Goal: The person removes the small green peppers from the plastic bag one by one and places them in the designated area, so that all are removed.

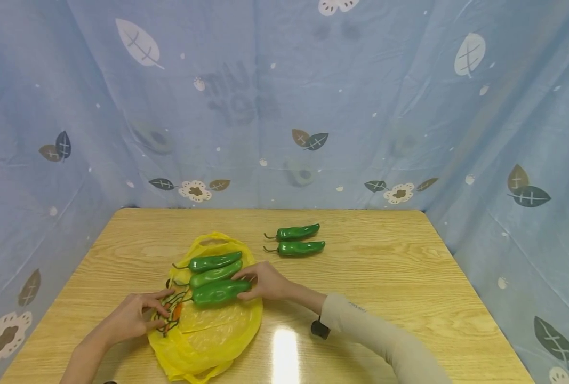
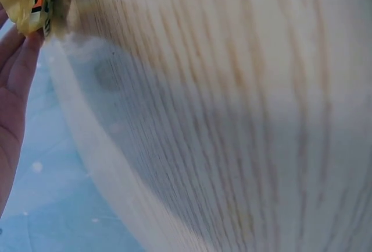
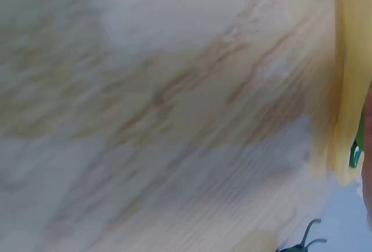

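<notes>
A yellow plastic bag (image 1: 217, 333) lies flat on the table with three green peppers on top of it, side by side. My right hand (image 1: 266, 282) grips the tip of the nearest green pepper (image 1: 217, 293), thumb on the near side and fingers on the far side. Beyond it lie the middle pepper (image 1: 214, 274) and the farthest pepper (image 1: 214, 262), stems pointing left. At the bag's printed left edge, my left hand (image 1: 135, 313) pinches the plastic. The left wrist view shows its fingers (image 2: 23, 60) against the bag (image 2: 26, 2).
Two more green peppers, a rear one (image 1: 297, 232) and a front one (image 1: 301, 248), lie on the wooden table (image 1: 385, 277) behind the bag and to its right. A blue patterned curtain (image 1: 274, 106) surrounds the table at the back and sides.
</notes>
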### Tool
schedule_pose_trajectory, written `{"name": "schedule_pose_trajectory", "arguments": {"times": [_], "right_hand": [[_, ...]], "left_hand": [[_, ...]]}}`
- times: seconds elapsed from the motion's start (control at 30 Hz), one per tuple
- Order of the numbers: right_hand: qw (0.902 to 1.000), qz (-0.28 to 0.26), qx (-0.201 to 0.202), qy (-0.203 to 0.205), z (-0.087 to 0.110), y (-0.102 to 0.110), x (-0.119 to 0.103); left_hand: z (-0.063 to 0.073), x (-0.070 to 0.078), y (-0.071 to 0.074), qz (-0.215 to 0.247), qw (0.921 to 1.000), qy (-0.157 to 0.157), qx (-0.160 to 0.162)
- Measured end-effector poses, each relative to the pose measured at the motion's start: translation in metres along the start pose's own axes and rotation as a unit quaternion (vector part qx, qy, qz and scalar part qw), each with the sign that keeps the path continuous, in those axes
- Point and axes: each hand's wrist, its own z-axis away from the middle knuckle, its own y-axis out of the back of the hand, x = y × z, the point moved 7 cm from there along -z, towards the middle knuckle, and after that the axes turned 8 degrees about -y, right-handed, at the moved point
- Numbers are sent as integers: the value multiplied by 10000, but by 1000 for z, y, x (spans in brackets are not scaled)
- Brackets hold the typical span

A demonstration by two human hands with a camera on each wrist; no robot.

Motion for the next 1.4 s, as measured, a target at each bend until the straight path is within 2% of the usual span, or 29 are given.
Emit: {"name": "schedule_pose_trajectory", "arguments": {"times": [0.13, 0.27, 0.5, 0.57, 0.83, 0.93, 1.1, 1.33, 1.4], "right_hand": [[9979, -584, 159, -238, 10, 13, 6], [9898, -1308, 213, -520, 22, 21, 10], [9737, -2194, 140, -594, 50, 35, 6], [9690, -2400, 99, -584, 59, 38, 7], [9572, -2842, -143, -523, 89, 35, 0], [9537, -2960, -217, -498, 100, 35, -2], [9552, -2951, -186, -93, 119, 39, -6], [9546, -2974, 98, 145, 145, 46, -8], [9554, -2942, 156, 214, 152, 47, -9]], "left_hand": [[-3, 0, 0, -126, 9999, -85, 47], [-3, 0, 0, -227, 9996, -112, 85], [-2, 0, -4, -78, 9999, -122, -10], [-3, -1, -4, -209, 9997, -91, -10], [2, -2, 1, -296, 9987, -333, 235], [2, -3, 1, -185, 9993, -259, 221], [3, -5, 0, 148, 9998, -51, 93], [3, -4, 2, -250, 9995, -111, 164], [3, -4, 1, -229, 9996, -108, 143]]}}
